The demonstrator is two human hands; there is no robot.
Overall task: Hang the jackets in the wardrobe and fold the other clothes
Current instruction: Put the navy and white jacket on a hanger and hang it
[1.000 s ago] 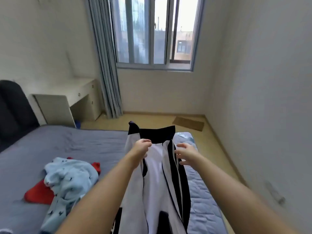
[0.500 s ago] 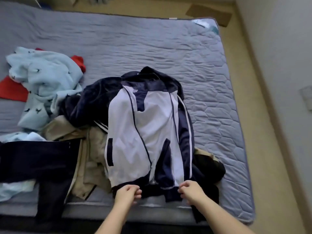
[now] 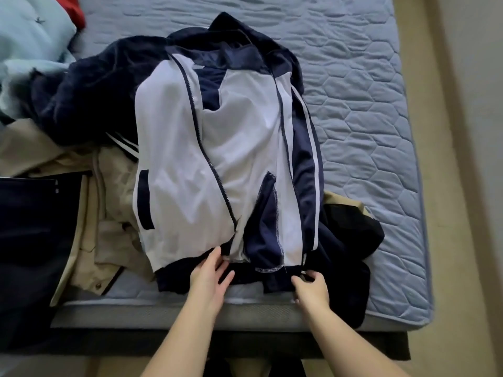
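Two hands held the white and blue jacket [image 3: 190, 159] up in the air a second ago. Now it lies spread out, open at the front, on top of the heap of other clothes [image 3: 114, 186] near the front edge of the bed [image 3: 367, 118]. The left hand [image 3: 211, 272] has let go and rests with straight fingers on the dark bottom hem, while the right hand [image 3: 311, 288] still pinches the hem's right corner with curled fingers. I think the jacket is being smoothed out before hanging, so it is not in the wardrobe yet and the folding is still to do.
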